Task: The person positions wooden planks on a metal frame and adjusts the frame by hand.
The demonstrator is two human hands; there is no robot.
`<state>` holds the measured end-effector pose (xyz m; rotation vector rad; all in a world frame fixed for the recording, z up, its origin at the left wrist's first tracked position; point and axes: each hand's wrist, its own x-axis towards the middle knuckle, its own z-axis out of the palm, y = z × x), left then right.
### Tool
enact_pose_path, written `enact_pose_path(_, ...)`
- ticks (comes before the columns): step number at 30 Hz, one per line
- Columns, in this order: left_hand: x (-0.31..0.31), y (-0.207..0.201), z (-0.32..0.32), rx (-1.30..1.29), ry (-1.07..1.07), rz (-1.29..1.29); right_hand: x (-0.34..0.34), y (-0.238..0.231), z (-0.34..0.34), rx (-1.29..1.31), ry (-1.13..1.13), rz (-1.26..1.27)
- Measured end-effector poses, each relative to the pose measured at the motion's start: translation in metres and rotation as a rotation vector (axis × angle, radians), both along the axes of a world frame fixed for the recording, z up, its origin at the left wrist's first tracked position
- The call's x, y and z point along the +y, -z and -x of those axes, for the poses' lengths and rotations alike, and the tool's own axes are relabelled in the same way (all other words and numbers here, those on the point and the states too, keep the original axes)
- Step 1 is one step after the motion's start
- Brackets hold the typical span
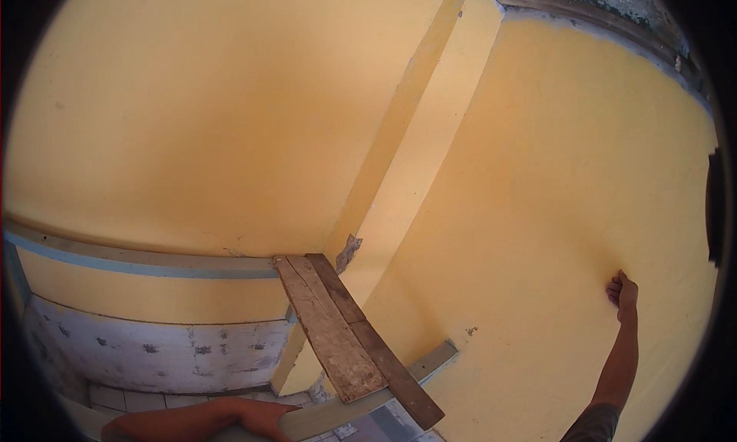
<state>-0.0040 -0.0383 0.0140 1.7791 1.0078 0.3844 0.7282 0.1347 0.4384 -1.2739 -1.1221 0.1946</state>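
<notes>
My right hand is raised at the right, close to the yellow wall. Its fingers are curled in. Whatever they may hold is too small to make out, and I cannot tell if they touch the wall. Low in the view, my left hand grips the near grey beam, its thumb and fingers straddling it. Part of that hand is cut off by the lower edge. Just right of it, two worn wooden planks lie side by side across the near beam and a far grey beam.
A yellow pillar runs up the corner, with chipped plaster near the planks. Far below at the left are a stained whitish wall panel and floor tiles. Rough bare masonry shows at the top right.
</notes>
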Motion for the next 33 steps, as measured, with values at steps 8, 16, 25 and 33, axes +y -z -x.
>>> enact_pose_path(8,-0.008,0.002,-0.003,0.146,-0.1,-0.043,0.001,0.002,-0.003,-0.014,-0.014,0.011)
enact_pose_path(16,-0.006,0.001,-0.001,-0.001,-0.086,-0.059,0.002,0.002,0.001,0.01,-0.022,-0.005)
enact_pose_path(25,-0.006,-0.009,-0.003,0.063,-0.017,0.01,0.001,0.006,0.001,0.003,-0.014,0.0)
enact_pose_path(33,-0.002,0.011,0.0,-0.092,-0.032,-0.016,0.001,0.012,0.003,0.022,0.004,-0.021)
